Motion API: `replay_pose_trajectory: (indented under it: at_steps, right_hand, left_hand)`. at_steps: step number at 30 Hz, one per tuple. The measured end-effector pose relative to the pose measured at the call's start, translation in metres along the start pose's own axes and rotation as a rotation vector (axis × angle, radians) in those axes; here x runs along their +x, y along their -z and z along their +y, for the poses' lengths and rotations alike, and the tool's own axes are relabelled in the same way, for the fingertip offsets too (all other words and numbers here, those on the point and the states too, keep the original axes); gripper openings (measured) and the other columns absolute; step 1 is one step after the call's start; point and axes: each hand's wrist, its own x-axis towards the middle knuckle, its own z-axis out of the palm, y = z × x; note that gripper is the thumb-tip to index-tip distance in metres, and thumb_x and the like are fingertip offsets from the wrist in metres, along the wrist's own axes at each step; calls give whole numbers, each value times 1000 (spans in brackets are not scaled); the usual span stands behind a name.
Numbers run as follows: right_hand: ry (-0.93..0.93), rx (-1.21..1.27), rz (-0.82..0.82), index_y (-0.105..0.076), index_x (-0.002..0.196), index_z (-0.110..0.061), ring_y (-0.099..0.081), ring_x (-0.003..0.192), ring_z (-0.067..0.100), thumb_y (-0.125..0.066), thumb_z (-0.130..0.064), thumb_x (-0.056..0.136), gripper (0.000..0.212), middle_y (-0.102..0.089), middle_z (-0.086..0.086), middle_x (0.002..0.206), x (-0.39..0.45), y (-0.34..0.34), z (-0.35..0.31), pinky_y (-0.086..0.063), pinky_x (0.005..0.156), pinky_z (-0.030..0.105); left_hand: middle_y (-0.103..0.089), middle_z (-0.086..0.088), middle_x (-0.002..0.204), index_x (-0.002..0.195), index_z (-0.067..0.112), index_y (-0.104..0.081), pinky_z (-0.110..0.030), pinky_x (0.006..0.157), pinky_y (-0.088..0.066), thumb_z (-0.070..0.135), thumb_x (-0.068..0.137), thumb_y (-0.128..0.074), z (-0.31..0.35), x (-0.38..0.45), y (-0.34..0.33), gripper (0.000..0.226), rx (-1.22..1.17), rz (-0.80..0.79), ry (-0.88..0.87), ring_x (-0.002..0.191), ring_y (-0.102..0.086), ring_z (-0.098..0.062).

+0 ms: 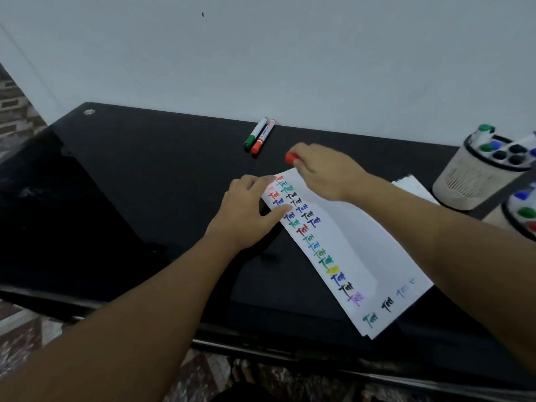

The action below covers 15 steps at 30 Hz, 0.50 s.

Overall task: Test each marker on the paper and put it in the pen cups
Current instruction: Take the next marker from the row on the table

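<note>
A white sheet of paper lies slanted on the black table, with a column of coloured test words down its left side. My left hand rests flat on the paper's upper left edge, thumb on the writing. My right hand is closed around a red-capped marker at the paper's top corner; only the red end shows. A green marker and a red marker lie side by side near the wall. Two pen cups stand at right: a beige one holding several markers and a second cup partly cut off.
A white wall runs along the table's far edge. Another bit of paper lies under the beige cup's left side. The table's front edge has a metal rail, with patterned floor below.
</note>
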Motion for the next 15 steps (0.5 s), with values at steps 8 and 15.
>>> replay_pose_trajectory:
  at_steps: [8,15]
  right_hand:
    - [66,-189,-50,-52,125,-38,-64,89,23,-23,-54,110,36,-66,-8,91,-52,-10,-10,-43,64,36]
    - [64,-197,-3,-50,137,-49,-56,71,18,-27,-65,104,43,-57,-9,77,-59,-19,-8,-39,56,32]
  left_hand:
    - [-60,5,124,148,24,-49,-41,96,-48,45,99,-58,9,-6,2,55,95,31,-117,114,-47,-15]
    - [-68,-1,121,135,15,-64,-43,89,-53,32,99,-63,5,-6,0,40,141,84,-237,110,-54,-20]
